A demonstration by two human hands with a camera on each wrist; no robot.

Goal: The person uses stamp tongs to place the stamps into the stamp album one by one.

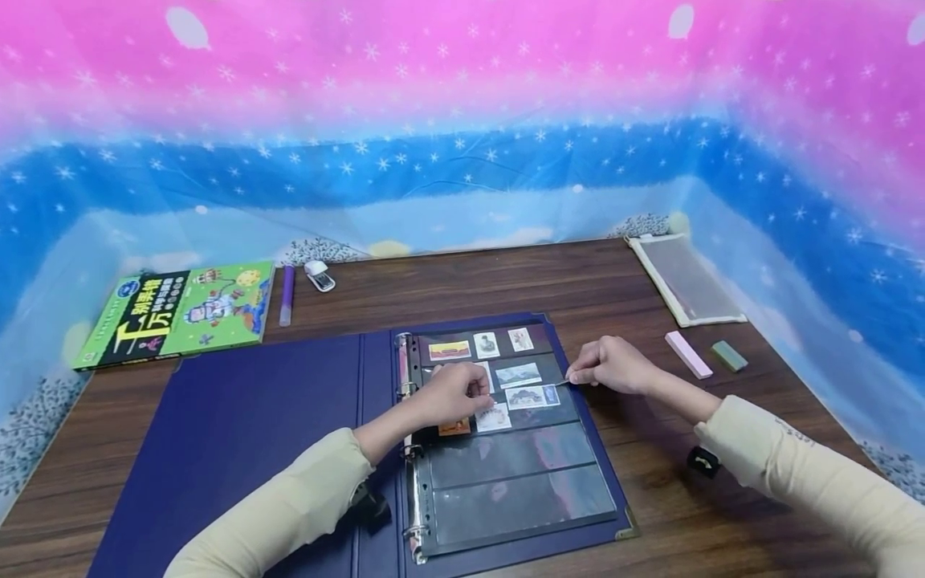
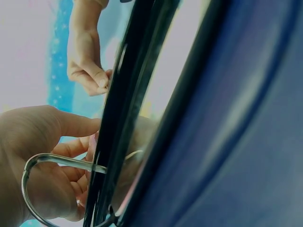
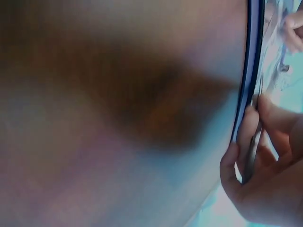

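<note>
A blue ring-binder stamp album (image 1: 275, 433) lies spread out, its black pocket page (image 1: 516, 482) on the right side. Several stamps sit in the upper rows, among them a red and yellow one (image 1: 450, 351) and a grey landscape one (image 1: 519, 375). My right hand (image 1: 610, 365), at the page's right edge, pinches metal tweezers (image 3: 253, 151). Their tips reach toward a wide mountain stamp (image 1: 526, 398) in the third row. My left hand (image 1: 455, 393) rests over the page's left part with loosely bent fingers, partly covering stamps; its fingertips touch the page in the left wrist view.
On the left are a green book (image 1: 217, 309), a purple marker (image 1: 287, 295) and a small white and dark gadget (image 1: 319, 275). A zip pouch (image 1: 690, 281), a pink block (image 1: 688, 355) and a green block (image 1: 728, 356) lie right. Metal rings (image 1: 412, 452) rise along the album's spine.
</note>
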